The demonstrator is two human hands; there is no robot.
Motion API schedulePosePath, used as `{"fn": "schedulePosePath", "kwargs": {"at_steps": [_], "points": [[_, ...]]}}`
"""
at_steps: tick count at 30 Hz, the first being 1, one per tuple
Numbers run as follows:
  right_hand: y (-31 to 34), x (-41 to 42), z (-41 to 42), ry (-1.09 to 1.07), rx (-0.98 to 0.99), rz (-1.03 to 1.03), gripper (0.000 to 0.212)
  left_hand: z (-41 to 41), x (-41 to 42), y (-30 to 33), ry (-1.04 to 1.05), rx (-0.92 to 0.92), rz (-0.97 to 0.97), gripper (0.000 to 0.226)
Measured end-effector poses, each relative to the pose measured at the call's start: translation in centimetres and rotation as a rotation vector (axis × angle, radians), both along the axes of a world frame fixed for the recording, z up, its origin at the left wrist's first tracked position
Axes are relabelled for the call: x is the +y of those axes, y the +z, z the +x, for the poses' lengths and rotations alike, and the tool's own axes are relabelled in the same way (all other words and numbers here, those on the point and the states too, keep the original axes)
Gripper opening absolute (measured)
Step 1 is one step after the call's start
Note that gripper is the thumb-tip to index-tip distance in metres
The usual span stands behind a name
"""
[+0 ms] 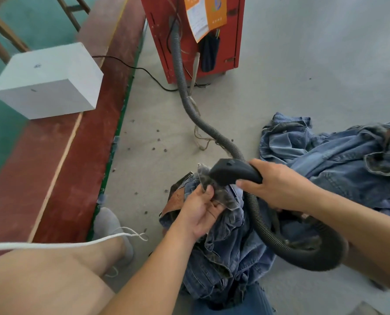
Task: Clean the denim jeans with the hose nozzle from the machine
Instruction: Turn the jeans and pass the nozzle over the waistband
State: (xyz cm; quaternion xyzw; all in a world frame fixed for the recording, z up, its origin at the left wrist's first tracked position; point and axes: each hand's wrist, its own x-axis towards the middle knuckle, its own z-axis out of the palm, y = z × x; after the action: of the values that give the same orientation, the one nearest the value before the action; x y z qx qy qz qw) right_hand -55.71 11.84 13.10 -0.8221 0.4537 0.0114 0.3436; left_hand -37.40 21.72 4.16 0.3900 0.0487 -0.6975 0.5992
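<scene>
Near and centre on the floor, the left hand (201, 212) is pinching a pocket of the soft, limp blue denim jeans (223, 253) taut, while the right hand (278, 185) is gripping the rigid black plastic hose nozzle (230, 170) against it.

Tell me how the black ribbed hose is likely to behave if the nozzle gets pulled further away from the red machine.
The hose is probably flexible, not stiff: it snakes across the floor and loops below the right hand. Its slack would likely straighten and drag before tugging the machine. The loop may snag the jeans it rests on.
</scene>
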Motion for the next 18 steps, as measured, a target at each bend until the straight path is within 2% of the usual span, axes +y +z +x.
{"fn": "schedulePosePath", "kwargs": {"at_steps": [5, 10, 13, 18], "points": [[1.8, -1.2, -2.5, 0.105, 0.093, 0.154, 0.022, 0.7, 0.0, 0.3, 0.016, -0.093, 0.016, 0.031], [0.2, 0.2, 0.4, 0.093, 0.077, 0.0, 0.024, 0.5, 1.1, 0.8, -0.072, -0.135, -0.069, 0.04], [0.8, -0.2, 0.1, 0.039, 0.042, -0.024, 0.024, 0.1, 0.9, 0.7, -0.152, -0.255, -0.081, 0.041], [2.9, -1.0, -1.9, 0.12, 0.106, 0.247, 0.018, -0.2, 1.3, 0.3, -0.279, -0.486, -0.067, 0.039]]}}
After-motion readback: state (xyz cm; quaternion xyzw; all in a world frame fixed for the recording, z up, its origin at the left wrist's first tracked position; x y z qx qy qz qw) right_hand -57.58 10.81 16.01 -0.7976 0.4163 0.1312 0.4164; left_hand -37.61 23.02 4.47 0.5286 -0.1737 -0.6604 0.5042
